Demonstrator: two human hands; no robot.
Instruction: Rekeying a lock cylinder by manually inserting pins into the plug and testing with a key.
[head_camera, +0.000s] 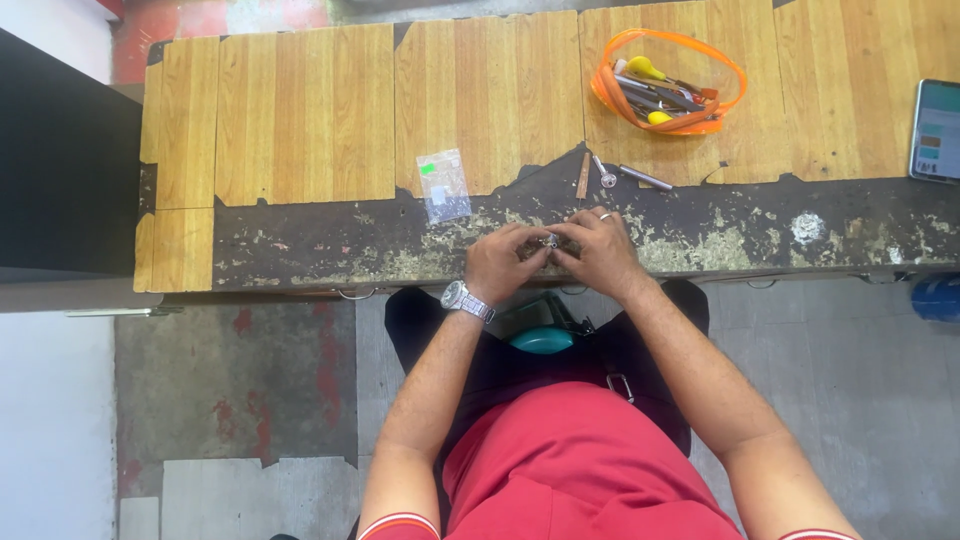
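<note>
My left hand (502, 262) and my right hand (598, 250) meet over the near edge of a worn wooden workbench (300, 130). Together their fingertips pinch a small silvery metal part (551, 240); most of it is hidden by the fingers. A metal wristwatch sits on my left wrist and a ring on my right hand. Just beyond the hands lie a short brown stick tool (583, 176), a small metal piece (604, 173) and a thin metal rod (645, 178).
A small clear plastic bag (443, 185) lies left of the hands. An orange-rimmed clear pouch (668, 82) with several tools sits at the back right. A phone (937, 130) rests at the right edge. A teal object (541, 340) lies in my lap.
</note>
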